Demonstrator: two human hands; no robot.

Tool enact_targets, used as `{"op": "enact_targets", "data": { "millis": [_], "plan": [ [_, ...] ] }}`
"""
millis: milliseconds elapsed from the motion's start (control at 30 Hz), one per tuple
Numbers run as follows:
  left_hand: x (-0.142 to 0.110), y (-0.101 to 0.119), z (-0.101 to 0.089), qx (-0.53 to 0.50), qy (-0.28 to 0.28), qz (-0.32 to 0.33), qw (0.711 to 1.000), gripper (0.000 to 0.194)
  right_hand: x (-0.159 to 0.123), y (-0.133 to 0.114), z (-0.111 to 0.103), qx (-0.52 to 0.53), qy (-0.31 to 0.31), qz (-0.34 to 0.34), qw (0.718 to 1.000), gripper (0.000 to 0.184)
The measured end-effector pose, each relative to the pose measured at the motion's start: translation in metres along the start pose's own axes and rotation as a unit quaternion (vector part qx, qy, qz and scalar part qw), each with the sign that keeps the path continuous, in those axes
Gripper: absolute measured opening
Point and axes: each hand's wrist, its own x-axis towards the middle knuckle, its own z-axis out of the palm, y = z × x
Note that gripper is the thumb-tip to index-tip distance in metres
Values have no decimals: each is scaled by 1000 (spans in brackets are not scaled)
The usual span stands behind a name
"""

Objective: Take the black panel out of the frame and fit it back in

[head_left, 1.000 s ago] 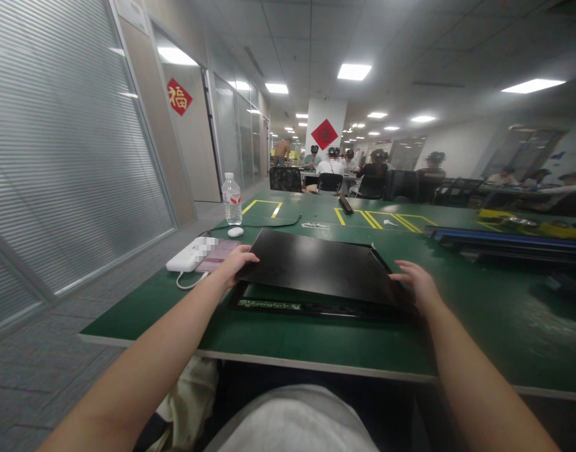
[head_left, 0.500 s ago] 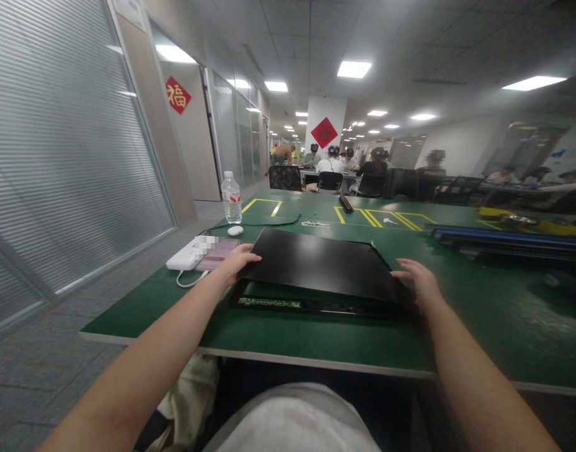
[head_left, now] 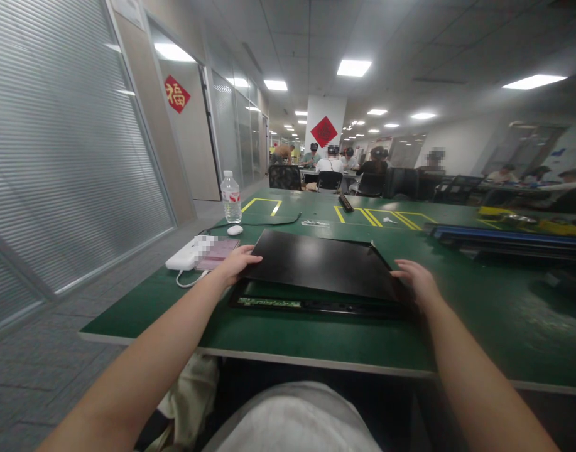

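Note:
A thin, flat black panel [head_left: 316, 260], like a screen panel, is held tilted just over the table between my two hands. My left hand [head_left: 238, 262] grips its left edge, thumb on top and fingers hidden beneath. At the right edge, my right hand [head_left: 417, 282] has its fingertips against the panel, though part of that grip is out of sight. Under the panel lies a dark frame [head_left: 353, 307], mostly covered. A green circuit board strip [head_left: 269, 302] shows along its near side.
On the left are a water bottle [head_left: 232, 198], a white charging box [head_left: 186, 254], a phone [head_left: 217, 253] and a small white case [head_left: 235, 230]. A black cable [head_left: 273, 222] lies behind. Long blue-black bars [head_left: 504, 240] rest at the right. People sit farther off.

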Motion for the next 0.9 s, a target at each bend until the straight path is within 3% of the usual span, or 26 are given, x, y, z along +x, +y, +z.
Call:
{"op": "enact_targets", "data": {
  "millis": [333, 600, 900],
  "plan": [
    [-2, 4, -1, -2, -28, -20, 999, 34, -2, 0, 1, -29, 0, -14, 999, 30],
    [1, -1, -4, 3, -12, 4, 1000, 48, -2, 0, -2, -64, 5, -21, 998, 33],
    [4, -5, -5, -1, -27, 8, 1000, 47, 5, 8, -5, -111, 0, -52, 992, 35]
  ]
}}
